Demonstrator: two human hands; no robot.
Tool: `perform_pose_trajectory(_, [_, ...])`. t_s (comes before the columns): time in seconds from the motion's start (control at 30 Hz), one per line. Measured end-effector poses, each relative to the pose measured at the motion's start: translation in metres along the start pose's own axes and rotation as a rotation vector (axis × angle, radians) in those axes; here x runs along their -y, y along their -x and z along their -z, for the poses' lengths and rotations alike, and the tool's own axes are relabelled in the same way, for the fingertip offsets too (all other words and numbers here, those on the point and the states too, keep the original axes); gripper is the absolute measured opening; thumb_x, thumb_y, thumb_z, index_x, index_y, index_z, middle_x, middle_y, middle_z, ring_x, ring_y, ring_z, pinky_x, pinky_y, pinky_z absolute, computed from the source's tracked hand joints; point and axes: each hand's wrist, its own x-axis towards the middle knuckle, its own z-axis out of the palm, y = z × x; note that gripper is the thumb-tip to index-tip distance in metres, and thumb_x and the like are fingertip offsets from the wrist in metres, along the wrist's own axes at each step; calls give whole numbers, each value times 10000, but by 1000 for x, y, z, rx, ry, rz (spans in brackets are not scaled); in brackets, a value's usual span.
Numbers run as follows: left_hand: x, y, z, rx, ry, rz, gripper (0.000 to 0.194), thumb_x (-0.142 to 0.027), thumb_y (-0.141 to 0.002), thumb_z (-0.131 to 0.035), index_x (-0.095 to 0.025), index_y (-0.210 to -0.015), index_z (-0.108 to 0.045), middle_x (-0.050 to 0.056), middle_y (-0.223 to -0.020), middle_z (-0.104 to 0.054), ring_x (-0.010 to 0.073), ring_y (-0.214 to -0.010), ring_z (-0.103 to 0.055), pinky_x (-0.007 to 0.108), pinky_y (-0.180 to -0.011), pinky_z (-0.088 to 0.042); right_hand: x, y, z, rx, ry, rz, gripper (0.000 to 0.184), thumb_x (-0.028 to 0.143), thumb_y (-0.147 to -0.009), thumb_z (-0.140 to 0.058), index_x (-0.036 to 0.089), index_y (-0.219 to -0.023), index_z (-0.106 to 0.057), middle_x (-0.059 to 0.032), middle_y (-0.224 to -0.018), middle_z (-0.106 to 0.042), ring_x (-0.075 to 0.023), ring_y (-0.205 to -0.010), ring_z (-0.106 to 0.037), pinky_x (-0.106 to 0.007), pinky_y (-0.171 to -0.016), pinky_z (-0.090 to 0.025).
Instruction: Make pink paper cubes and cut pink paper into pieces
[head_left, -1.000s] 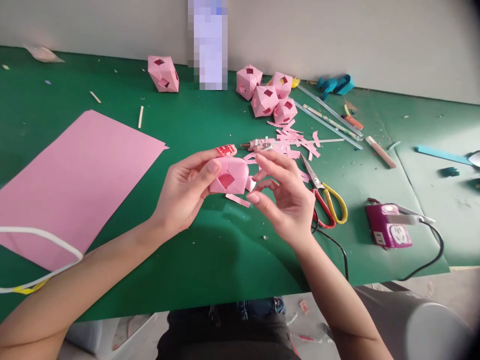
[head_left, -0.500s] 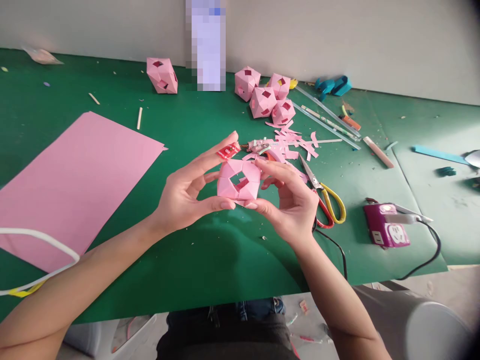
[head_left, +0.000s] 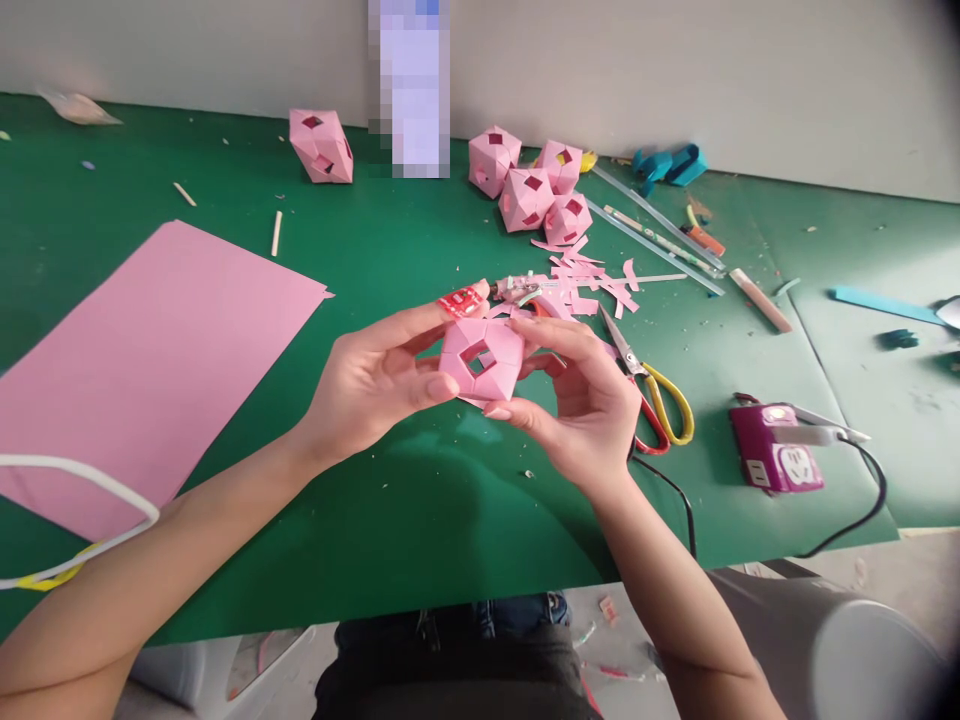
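Both hands hold a small pink folded paper cube (head_left: 480,360) with a square hole in its facing side, a little above the green table (head_left: 420,500). My left hand (head_left: 375,385) grips it from the left, thumb under it and forefinger over the top. My right hand (head_left: 581,400) pinches it from the right with fingers curled round its edge. Just behind the cube lie pink paper scraps (head_left: 577,285) and a small glue gun (head_left: 517,288).
A large pink sheet (head_left: 142,350) lies at the left. Several finished pink cubes (head_left: 529,185) and another one (head_left: 321,145) stand near the wall. Scissors (head_left: 649,385), a purple power socket (head_left: 776,460) with black cable, glue sticks (head_left: 660,235) and blue paper pieces (head_left: 667,165) lie at the right.
A second ago the left hand held the cube while the right hand's fingers were spread beside it. Both hands now grip it, and the cube has turned so its square hole faces up.
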Motion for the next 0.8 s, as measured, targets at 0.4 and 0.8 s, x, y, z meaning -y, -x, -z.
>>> perform_pose_trajectory(0.4, [-6, -2, -1, 0, -14, 32, 514, -394, -774, -917, -385, -1269, -776, 29, -1409, -716, 390, -1358, -642, 503, -1024, -661, 0, 0, -1, 4, -18, -1, 548, 421, -780, -920, 306, -1272, -709, -53, -1192, -755, -242, -1129, -703, -334, -766, -662])
perform_pose_trajectory(0.8, [-11, 4, -4, -67, -228, -147, 259, -261, -785, -902, -375, -1011, -848, -1, -1346, -748, 370, -1318, -673, 572, -1178, -541, 0, 0, 1, 15, -13, 81, 358, 344, -880, -841, 355, -1230, -763, -49, -1296, -743, -276, -1248, -698, -478, -1020, -626])
